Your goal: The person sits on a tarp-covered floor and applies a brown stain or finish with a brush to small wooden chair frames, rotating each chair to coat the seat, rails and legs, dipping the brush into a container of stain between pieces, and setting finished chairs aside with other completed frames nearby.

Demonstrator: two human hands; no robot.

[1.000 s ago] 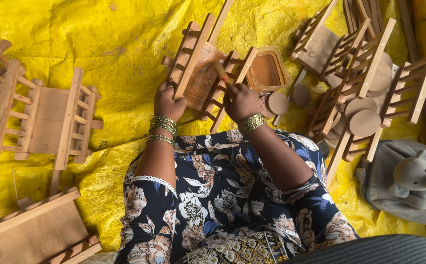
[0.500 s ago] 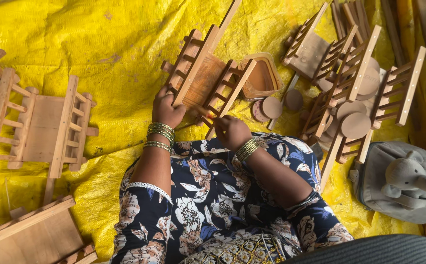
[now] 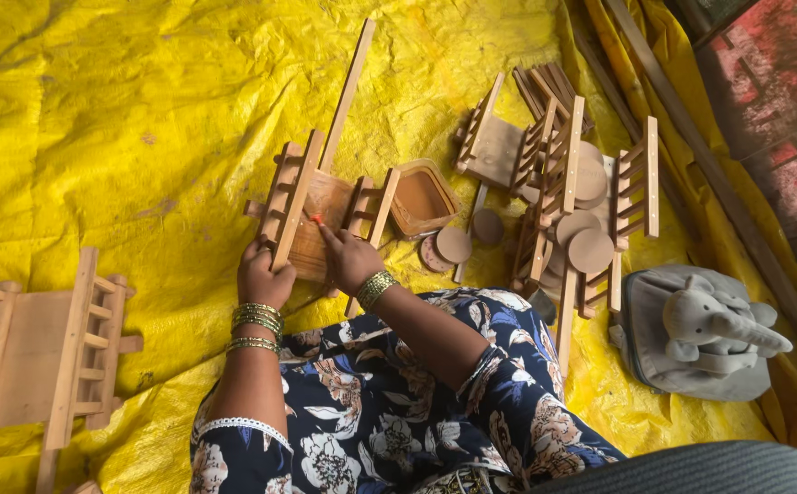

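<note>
A small wooden cart frame (image 3: 311, 206) with ladder-like sides and a long handle stick lies on the yellow tarp (image 3: 142, 119) in front of me. My left hand (image 3: 261, 274) grips its lower left side rail. My right hand (image 3: 348, 258) rests against the frame's flat floor board, its forefinger stretched toward a small red spot on the rail. Both wrists wear gold bangles. A brown tub (image 3: 422, 198) sits just right of the frame.
Several more wooden cart frames (image 3: 558, 183) and round wooden discs (image 3: 590, 249) lie to the right. Another frame (image 3: 46, 352) lies at the left. A grey elephant-shaped bag (image 3: 705, 334) sits at the right. Long wooden slats (image 3: 691, 146) run along the tarp's right edge.
My right hand has moved from below the frame up onto its floor board, finger now at the rail. My left hand stays on the side rail. The view has shifted left.
</note>
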